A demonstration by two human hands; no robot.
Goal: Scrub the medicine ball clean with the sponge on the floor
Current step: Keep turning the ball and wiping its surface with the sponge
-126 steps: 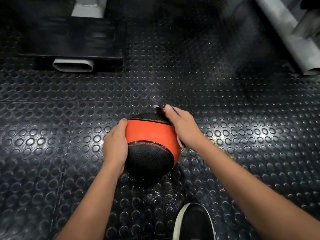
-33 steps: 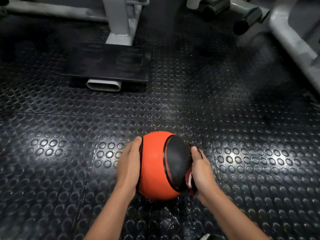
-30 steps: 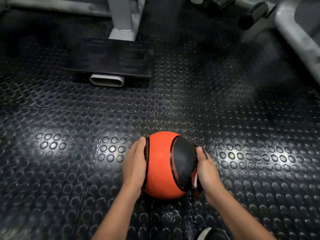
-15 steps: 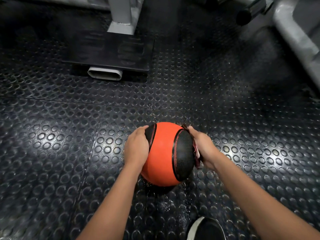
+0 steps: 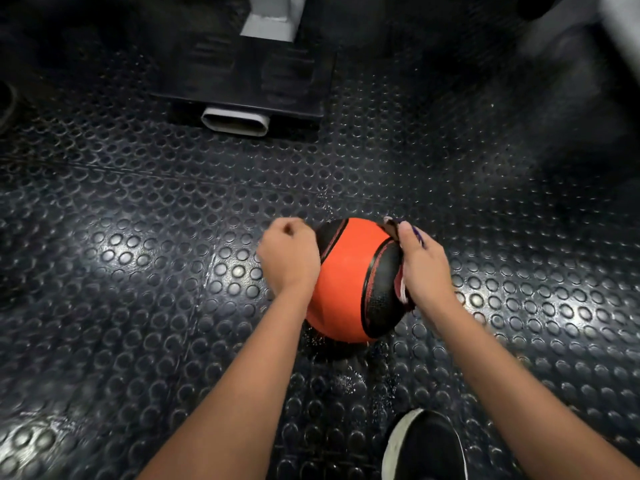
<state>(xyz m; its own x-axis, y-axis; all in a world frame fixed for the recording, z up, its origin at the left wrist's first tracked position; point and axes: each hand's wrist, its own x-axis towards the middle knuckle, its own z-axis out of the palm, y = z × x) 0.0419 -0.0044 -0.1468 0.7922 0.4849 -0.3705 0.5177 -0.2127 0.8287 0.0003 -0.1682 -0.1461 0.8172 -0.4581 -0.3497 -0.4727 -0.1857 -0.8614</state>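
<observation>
The orange and black medicine ball (image 5: 346,282) rests on the studded black rubber floor (image 5: 138,271). My right hand (image 5: 424,268) lies against its upper right side and grips the sponge (image 5: 401,291), a thin dark red and white pad. The sponge is pressed to the black panel, and its ends show above my thumb and below my palm. My left hand (image 5: 289,259) is at the ball's upper left with its fingers curled into a fist, its side against the ball. Nothing shows in that hand.
Water drops wet the floor (image 5: 346,379) just in front of the ball. My black shoe (image 5: 426,448) stands at the bottom right. A black machine base (image 5: 242,74) with a grey tube end (image 5: 235,121) and a grey post (image 5: 273,15) lies beyond. A grey frame (image 5: 620,29) crosses the top right.
My right hand has slid the sponge from the ball's lower right up toward its top. My left hand has gone from a flat palm on the ball to a curled fist.
</observation>
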